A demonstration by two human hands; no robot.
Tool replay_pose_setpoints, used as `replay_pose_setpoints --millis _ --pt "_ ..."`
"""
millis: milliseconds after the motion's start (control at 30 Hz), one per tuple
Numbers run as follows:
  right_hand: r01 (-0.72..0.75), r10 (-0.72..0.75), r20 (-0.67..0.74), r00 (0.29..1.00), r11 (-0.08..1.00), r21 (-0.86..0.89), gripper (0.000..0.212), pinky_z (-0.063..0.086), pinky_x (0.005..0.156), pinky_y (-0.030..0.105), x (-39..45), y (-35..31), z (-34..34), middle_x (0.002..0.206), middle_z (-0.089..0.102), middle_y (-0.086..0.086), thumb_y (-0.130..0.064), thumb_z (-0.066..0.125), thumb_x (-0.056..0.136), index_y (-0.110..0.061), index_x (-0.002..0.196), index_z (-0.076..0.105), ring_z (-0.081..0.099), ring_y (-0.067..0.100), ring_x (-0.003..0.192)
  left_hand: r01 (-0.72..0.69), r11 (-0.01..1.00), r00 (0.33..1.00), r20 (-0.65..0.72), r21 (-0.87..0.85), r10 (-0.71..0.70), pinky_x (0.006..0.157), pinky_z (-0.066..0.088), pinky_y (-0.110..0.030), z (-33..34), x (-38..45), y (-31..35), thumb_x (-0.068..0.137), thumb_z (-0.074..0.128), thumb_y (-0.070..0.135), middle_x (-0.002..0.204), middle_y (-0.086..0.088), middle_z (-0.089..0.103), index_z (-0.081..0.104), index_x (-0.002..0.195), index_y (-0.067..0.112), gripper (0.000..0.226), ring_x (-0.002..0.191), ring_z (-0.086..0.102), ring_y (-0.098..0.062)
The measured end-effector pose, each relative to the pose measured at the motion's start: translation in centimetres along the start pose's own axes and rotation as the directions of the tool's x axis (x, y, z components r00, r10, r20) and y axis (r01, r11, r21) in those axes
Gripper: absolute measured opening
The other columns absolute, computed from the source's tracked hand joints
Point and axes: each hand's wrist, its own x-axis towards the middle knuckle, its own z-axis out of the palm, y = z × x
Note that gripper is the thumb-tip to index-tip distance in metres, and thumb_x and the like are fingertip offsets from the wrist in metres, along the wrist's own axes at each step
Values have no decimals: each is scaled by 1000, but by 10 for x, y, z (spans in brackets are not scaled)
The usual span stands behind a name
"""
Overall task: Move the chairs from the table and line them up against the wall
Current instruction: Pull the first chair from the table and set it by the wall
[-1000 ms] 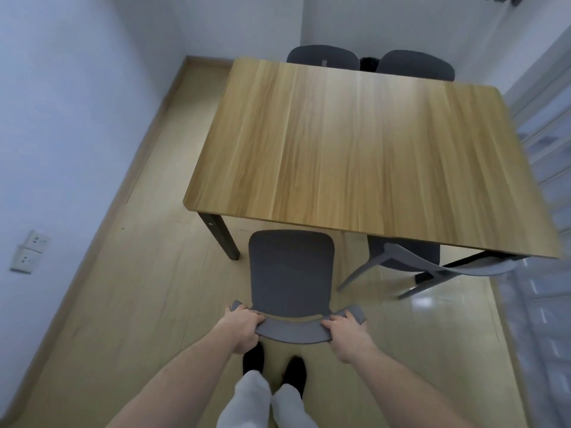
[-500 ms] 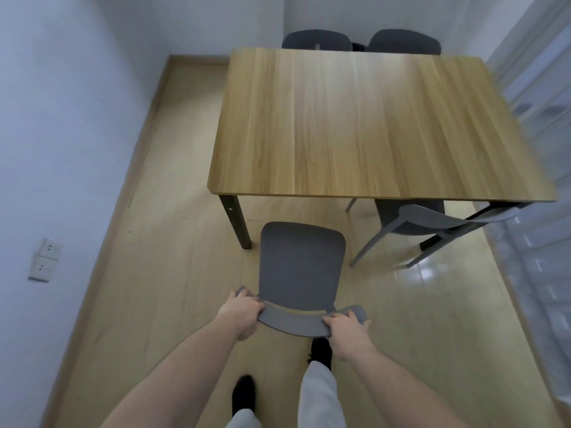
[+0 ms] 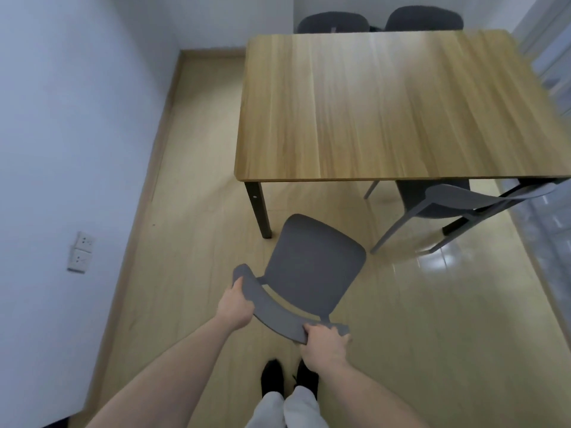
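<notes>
Both hands, left (image 3: pixel 234 307) and right (image 3: pixel 324 344), grip closed on the backrest of the grey chair (image 3: pixel 312 264). Chair stands on floor, clear of worktop (image 3: pixel 386 103). Second chair (image 3: pixel 448 202) tucked under near edge; two more at far side.

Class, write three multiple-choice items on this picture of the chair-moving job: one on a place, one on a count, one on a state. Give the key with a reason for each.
1. Where is the wall socket?
A. on the left wall
B. on the table
C. on the floor

2. How many chairs show in all?
A. two
B. four
C. six

3. How is the nearest chair held?
A. by one hand on its seat
B. by both hands on its backrest
C. by no hand

Key:
1 A: the wall socket sits on the left wall.
2 B: the held chair, one chair at the table's near side and two chairs behind the table.
3 B: the left hand and the right hand grip the ends of its curved backrest.
</notes>
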Motion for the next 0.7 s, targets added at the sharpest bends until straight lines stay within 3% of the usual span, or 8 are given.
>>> replay_pose_setpoints --millis 100,233,300,367,433,533,600,700 --pt "12 -11 -26 1000 999 41 37 30 95 48 -8 -3 -1 116 65 -8 -54 45 87 -37 116 60 47 24 121 88 974 995 -34 -211 -97 101 49 -40 -6 6 -1 97 51 22 152 -14 43 23 157 12 67 129 51 -31" --pt "-18 -1 77 997 966 256 79 35 106 41 -3 26 -1 140 47 -3 -82 52 67 -41 135 51 36 25 130 101 975 989 -83 -198 -120 99 49 -36 -16 18 -2 94 54 9 151 -14 44 34 153 9 62 131 51 -33" --pt "-99 6 206 979 889 447 106 36 112 40 5 39 1 151 30 0 -83 65 58 -34 148 39 32 26 138 101 969 984 -121 -223 -131 97 53 -38 -16 23 -5 88 56 4 144 -14 53 44 147 9 61 125 57 -33" --pt "-213 18 290 957 721 659 119 45 107 37 14 42 -4 151 29 -1 -78 77 55 -22 152 36 42 23 135 98 966 982 -131 -241 -132 94 55 -39 -16 27 -7 84 57 3 141 -14 56 48 145 10 61 121 59 -33" --pt "-306 36 342 939 542 783 107 57 92 33 24 38 -9 140 45 2 -62 83 66 -12 149 39 56 22 122 89 967 983 -137 -238 -124 94 54 -35 -17 29 -10 84 59 3 141 -12 57 48 145 10 62 122 59 -31" --pt "-354 128 351 928 598 719 57 62 67 32 29 14 -8 122 60 9 -28 70 88 -6 136 50 62 24 103 65 973 984 -146 -222 -99 94 54 -35 -26 31 -17 83 59 3 141 -11 57 48 145 10 63 123 59 -30" --pt "-348 156 335 929 671 655 50 52 56 26 28 -6 -1 121 62 8 -32 64 91 -10 135 53 63 24 104 46 979 986 -150 -197 -77 95 53 -35 -38 34 -24 83 57 2 141 -11 57 48 144 11 63 123 58 -30" --pt "-348 154 342 927 695 629 60 53 70 28 24 -46 15 125 63 8 -46 63 90 -12 137 52 63 25 106 32 987 985 -165 -157 -58 98 50 -34 -65 41 -45 84 53 -1 142 -11 56 49 144 11 62 125 57 -30"
